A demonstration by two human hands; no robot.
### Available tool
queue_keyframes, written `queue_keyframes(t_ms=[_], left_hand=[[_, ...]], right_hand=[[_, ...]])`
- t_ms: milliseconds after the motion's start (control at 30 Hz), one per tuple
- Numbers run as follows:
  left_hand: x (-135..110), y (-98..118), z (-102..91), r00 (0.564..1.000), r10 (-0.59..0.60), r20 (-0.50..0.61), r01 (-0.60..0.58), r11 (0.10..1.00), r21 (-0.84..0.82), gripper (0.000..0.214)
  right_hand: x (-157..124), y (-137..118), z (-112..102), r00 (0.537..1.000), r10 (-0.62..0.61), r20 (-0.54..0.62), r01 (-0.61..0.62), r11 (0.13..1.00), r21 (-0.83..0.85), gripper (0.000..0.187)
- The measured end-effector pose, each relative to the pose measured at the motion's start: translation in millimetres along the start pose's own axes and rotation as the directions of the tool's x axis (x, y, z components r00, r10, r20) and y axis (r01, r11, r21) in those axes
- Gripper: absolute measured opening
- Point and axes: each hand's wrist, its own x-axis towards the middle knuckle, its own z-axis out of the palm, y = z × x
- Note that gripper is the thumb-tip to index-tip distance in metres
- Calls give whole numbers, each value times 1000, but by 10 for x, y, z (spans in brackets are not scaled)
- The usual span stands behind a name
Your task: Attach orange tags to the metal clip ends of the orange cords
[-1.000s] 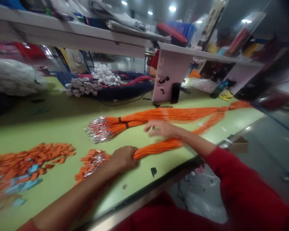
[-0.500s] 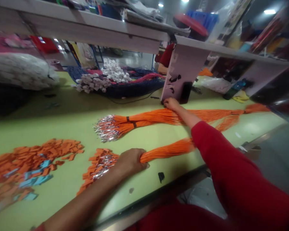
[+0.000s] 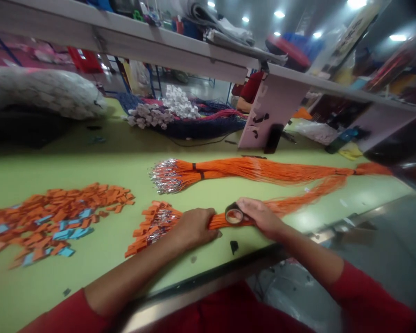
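Clasping the near orange cord bundle (image 3: 216, 222) on the tabletop (image 3: 69, 171) in my left hand's (image 3: 196, 226) fingers, my right hand's (image 3: 261, 215) pinching a black tape roll (image 3: 231, 207) just beside, I judge this the binding step, next calling for tape wrapped snugly.

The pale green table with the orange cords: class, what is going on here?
A person in red sleeves works with bare hands at the pale green table. The left hand grips a bundle of thin orange cords beside its orange-tabbed, silvery end. The right hand holds a black, ring-shaped roll, apparently tape, at that bundle; whether they touch is unclear. Beyond lie orange cords with silvery tips and black bands.
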Motion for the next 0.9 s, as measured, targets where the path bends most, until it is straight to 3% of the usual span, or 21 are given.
queue_keyframes(t_ms=[67,133,200,300,367,533,600,667,767,833,900], left_hand=[[-68,6,-14,988,102,-115,-101,995,15,32],[-158,15,-40,939,202,-278,-213,977,-9,32],[-254,36,-70,899,201,-388,-274,951,-142,30],[-357,84,-95,888,95,-450,-276,892,-358,23],[-382,110,-94,860,71,-505,-291,881,-372,22],[-391,113,-88,818,127,-561,-361,873,-328,9],[-413,101,-102,819,119,-561,-366,861,-353,15],[-448,92,-130,827,118,-550,-380,838,-392,16],[-503,88,-201,828,154,-538,-429,793,-432,15],[-527,91,-252,810,200,-552,-477,772,-420,15],[-532,91,-285,787,247,-565,-522,755,-397,15]], right_hand=[[-30,52,52,1000,11,-28,-11,1000,-5,43],[-34,98,78,998,-35,-49,31,997,-70,41],[-35,140,107,985,-134,-105,110,972,-210,35],[-38,184,175,922,-359,-147,253,844,-472,24],[-45,189,233,880,-465,-100,330,747,-578,19],[-100,141,334,849,-528,-24,404,678,-614,16],[-132,124,345,856,-516,-16,414,704,-577,17],[-155,123,344,875,-475,-88,383,792,-475,18],[-158,146,334,952,-258,-164,237,961,-140,24],[-141,166,327,995,-95,-42,99,990,99,37],[-122,183,320,999,-17,47,3,959,282,38]])
